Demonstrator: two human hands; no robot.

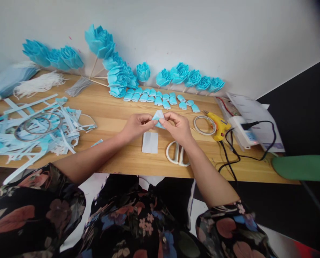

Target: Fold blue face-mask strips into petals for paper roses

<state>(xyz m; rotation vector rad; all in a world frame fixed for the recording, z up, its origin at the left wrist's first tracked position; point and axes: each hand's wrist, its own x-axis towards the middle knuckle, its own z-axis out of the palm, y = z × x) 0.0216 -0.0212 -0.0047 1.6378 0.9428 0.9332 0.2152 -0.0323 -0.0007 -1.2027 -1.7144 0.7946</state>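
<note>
Between my hands, above the middle of the wooden table, is a small piece of blue and white fabric (158, 116) with a pointed top. My left hand (138, 126) pinches its left side and my right hand (177, 126) pinches its right side, thumbs close together. Just below them a white square piece of fabric (149, 142) lies flat. White-handled scissors (173, 153) rest under my right wrist, their blades partly hidden. Beyond my hands, several folded blue petals (158, 100) lie in rows.
Blue fabric flowers (118, 77) on sticks lean along the wall. Fabric scraps (47, 132) heap at the left, near white cords (40, 83). To the right are a tape roll (195, 125), a yellow glue gun (218, 126), a power strip (243, 132) and black cables.
</note>
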